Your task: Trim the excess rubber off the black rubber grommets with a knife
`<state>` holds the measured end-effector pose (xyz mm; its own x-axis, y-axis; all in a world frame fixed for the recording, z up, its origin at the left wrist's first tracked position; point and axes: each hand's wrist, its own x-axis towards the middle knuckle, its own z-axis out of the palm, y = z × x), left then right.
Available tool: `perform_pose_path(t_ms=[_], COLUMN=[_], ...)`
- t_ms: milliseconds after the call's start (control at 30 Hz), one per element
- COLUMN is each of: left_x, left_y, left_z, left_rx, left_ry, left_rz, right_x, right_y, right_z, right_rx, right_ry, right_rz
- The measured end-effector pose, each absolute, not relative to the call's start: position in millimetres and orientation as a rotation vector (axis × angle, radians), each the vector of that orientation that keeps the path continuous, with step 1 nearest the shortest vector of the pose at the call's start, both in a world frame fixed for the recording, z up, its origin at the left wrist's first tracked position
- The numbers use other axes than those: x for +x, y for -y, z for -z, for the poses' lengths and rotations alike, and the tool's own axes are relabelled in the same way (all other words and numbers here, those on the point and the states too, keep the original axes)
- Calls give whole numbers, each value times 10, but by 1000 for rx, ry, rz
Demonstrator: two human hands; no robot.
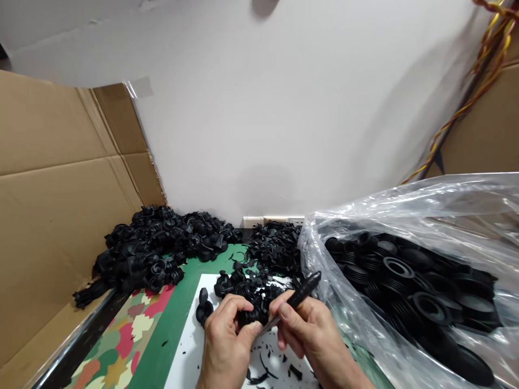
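Observation:
My left hand (pixel 230 335) is closed around a ribbed black rubber part (pixel 246 317), which the fingers partly cover. My right hand (pixel 306 327) grips a black-handled knife (pixel 302 292) like a pen. Its thin metal blade slants down to the left and meets the rubber part near my left thumb; the exact contact is hidden. Beneath both hands lies a white sheet (pixel 188 346) strewn with black rubber trimmings (pixel 265 367). Just beyond my fingers several similar rubber parts (pixel 231 283) are bunched together, and another one (pixel 204 305) sits left of my left hand.
A large heap of black rubber parts (pixel 154 243) rests at the back left by a cardboard panel (pixel 60 189). Black scraps (pixel 278 246) are piled against the wall. On the right, a clear plastic bag (pixel 365 216) holds many ribbed parts (pixel 405 286). A green mat (pixel 162 335) covers the table.

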<state>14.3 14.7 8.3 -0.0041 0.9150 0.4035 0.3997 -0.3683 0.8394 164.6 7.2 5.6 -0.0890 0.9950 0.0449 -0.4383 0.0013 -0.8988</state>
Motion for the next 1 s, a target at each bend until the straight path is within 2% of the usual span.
perform_pose_path(t_ms=[367, 600, 900, 1000], left_x=[145, 155, 158, 159], left_y=[-126, -112, -94, -78], left_z=[-84, -75, -100, -93], left_rx=[1767, 1832, 2155, 2234], left_ry=[-1329, -1354, -1430, -1395], left_rz=[-1378, -1259, -1266, -1298], right_x=[1593, 1562, 1555, 1558], right_y=[14, 34, 51, 30], right_z=[-84, -61, -20, -25], right_rx=[-892, -896, -893, -920], right_ry=[941, 1074, 1197, 1169], right_rz=[-1106, -974, -847, -907])
